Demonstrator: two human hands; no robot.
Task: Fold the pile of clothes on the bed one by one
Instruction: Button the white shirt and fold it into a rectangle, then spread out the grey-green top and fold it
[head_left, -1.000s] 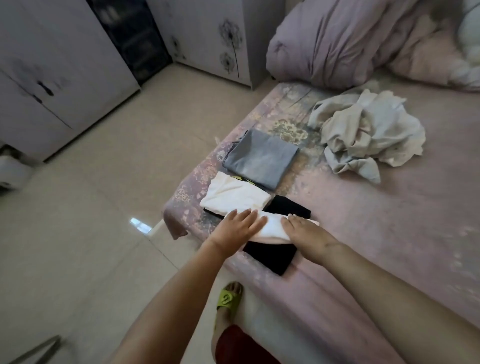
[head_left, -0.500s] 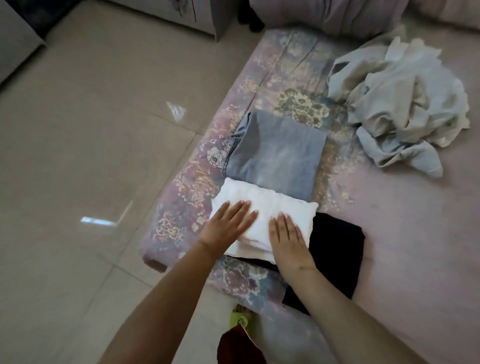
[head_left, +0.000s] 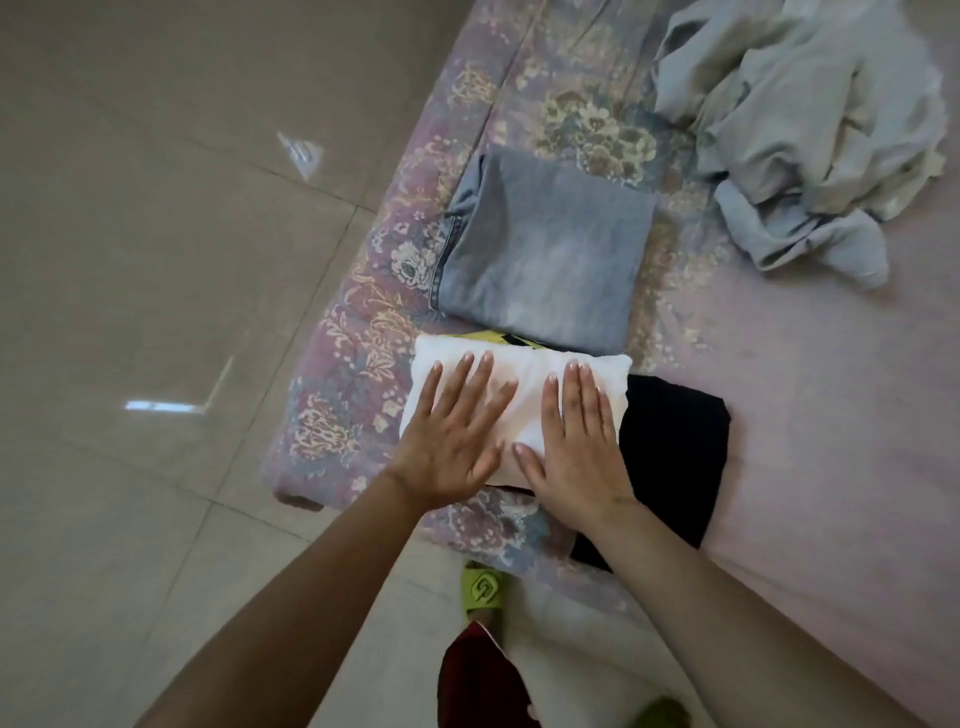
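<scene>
A folded white garment (head_left: 524, 382) lies near the bed's corner on top of a folded black garment (head_left: 670, 457). My left hand (head_left: 449, 436) and my right hand (head_left: 576, 447) press flat on the white garment side by side, fingers straight. A strip of yellow cloth (head_left: 488, 336) peeks out from under its far edge. Just beyond lies a folded blue-grey denim piece (head_left: 540, 249). A crumpled pale grey garment (head_left: 800, 119) sits unfolded at the upper right.
The bed (head_left: 810, 415) has a pink sheet with a floral border, and its corner is at my left. Beige floor tiles (head_left: 156, 260) fill the left. My feet in green slippers (head_left: 480, 590) stand by the bed's edge.
The white garment was folded over into a compact rectangle. Both hands moved from its near edge onto its top and now lie flat. The camera tilted down and closer.
</scene>
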